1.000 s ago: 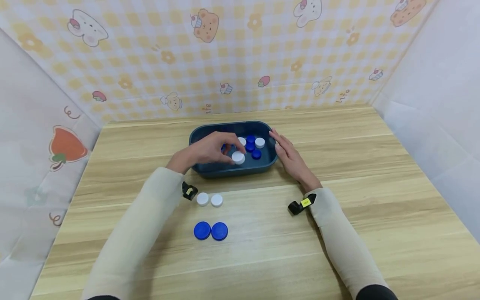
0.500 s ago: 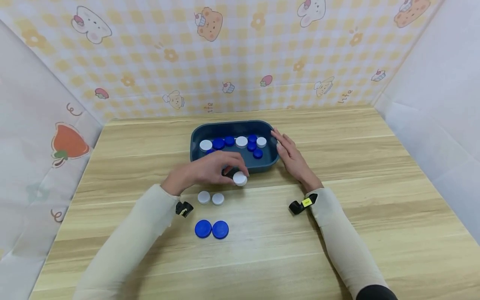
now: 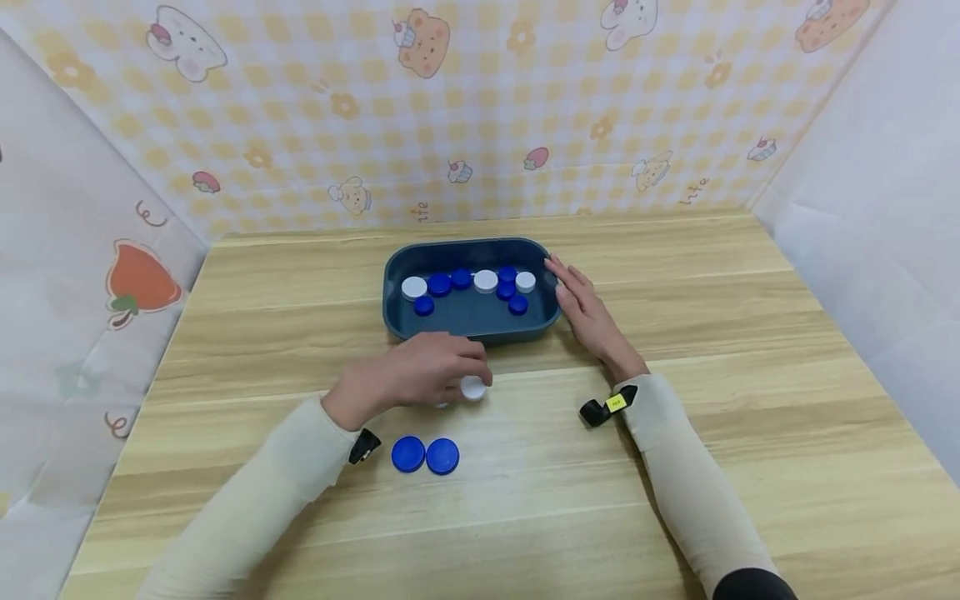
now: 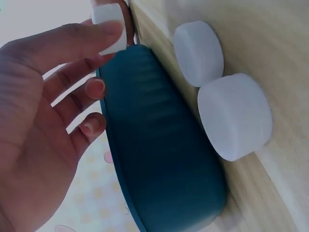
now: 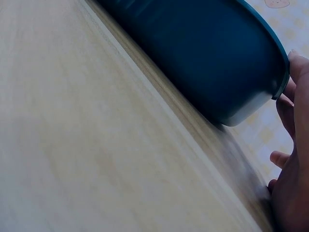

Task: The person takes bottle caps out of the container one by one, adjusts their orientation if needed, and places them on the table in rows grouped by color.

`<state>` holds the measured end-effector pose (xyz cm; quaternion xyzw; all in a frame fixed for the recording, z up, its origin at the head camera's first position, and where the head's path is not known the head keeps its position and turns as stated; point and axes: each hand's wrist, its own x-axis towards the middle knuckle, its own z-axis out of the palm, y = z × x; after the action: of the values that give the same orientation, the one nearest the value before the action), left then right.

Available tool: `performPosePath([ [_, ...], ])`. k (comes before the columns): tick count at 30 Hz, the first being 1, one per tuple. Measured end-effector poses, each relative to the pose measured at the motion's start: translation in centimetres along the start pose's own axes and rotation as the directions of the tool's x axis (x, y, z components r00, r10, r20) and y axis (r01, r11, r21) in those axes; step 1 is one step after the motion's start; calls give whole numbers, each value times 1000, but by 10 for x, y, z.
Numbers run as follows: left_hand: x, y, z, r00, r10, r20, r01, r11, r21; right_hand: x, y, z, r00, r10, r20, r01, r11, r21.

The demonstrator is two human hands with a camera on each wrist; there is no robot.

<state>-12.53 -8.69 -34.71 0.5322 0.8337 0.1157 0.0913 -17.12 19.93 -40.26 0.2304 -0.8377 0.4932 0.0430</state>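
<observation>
My left hand (image 3: 420, 371) pinches a white bottle cap (image 3: 472, 388) between thumb and fingers, just in front of the dark teal tray (image 3: 472, 315). In the left wrist view the held cap (image 4: 107, 13) is raised off the table. Two white caps, one farther (image 4: 199, 53) and one nearer (image 4: 235, 117), lie side by side on the table; the head view mostly hides them behind that hand. Closer to me sit two blue caps, a left one (image 3: 408, 454) and a right one (image 3: 442, 457). My right hand (image 3: 588, 315) rests against the tray's right end, fingers extended.
Inside the tray are several blue and white caps, among them a white one (image 3: 414, 288) at left and a blue one (image 3: 517, 305) at right. The wooden table (image 3: 675, 292) meets a checked cloth backdrop (image 3: 480, 108).
My left hand has taken the white cap out of the tray and moved it toward me, beside the white caps on the table. My right hand stays at the tray's end.
</observation>
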Motion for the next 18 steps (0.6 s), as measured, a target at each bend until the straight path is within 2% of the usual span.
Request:
performPosePath([
  [8, -1, 4, 10, 1000, 19, 19, -21, 994, 110, -2, -8, 0, 1000, 9, -2, -9, 1000, 13],
  [18, -1, 5, 21, 998, -41, 53, 31, 985, 172, -3, -8, -1, 1000, 7, 7, -7, 1000, 15],
])
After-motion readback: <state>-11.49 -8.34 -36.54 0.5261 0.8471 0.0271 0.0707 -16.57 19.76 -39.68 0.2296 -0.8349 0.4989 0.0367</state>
